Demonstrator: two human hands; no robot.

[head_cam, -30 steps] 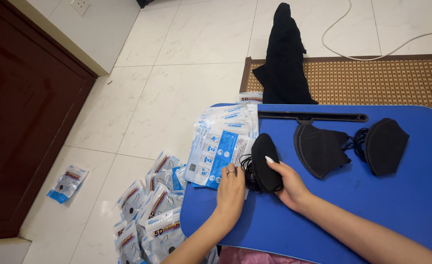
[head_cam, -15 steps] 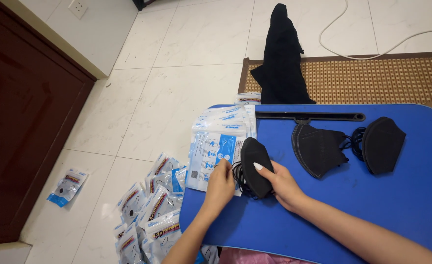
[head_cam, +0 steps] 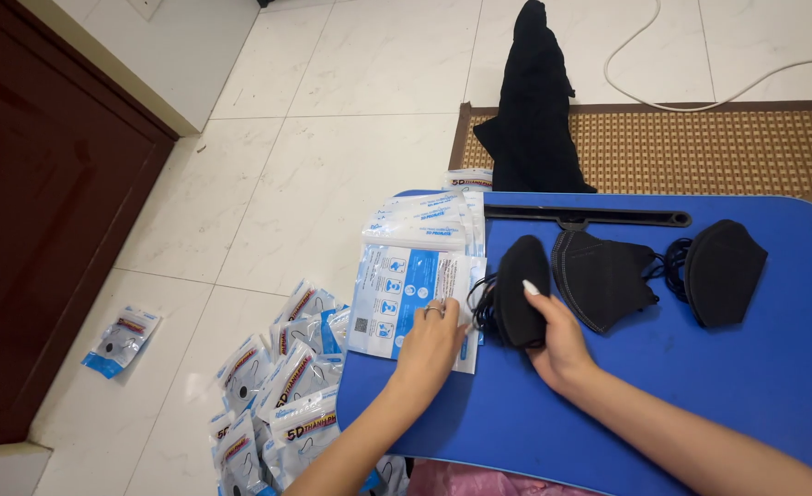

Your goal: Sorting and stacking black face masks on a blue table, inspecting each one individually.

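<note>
My right hand holds a folded black face mask upright on the blue table, thumb along its right edge. My left hand rests with fingertips on the top white-and-blue plastic pouch of a stack at the table's left edge, just left of the mask's ear loops. Two more black masks lie flat to the right, one next to my right hand, another further right.
Several filled mask packets are heaped on the tiled floor left of the table; one lone packet lies near the dark wooden door. A black garment stands behind the table on a woven mat. A black bar crosses the table's far edge.
My right hand lifted the folded mask up and slightly right, standing it more upright. My left hand slid onto the top pouch of the stack.
</note>
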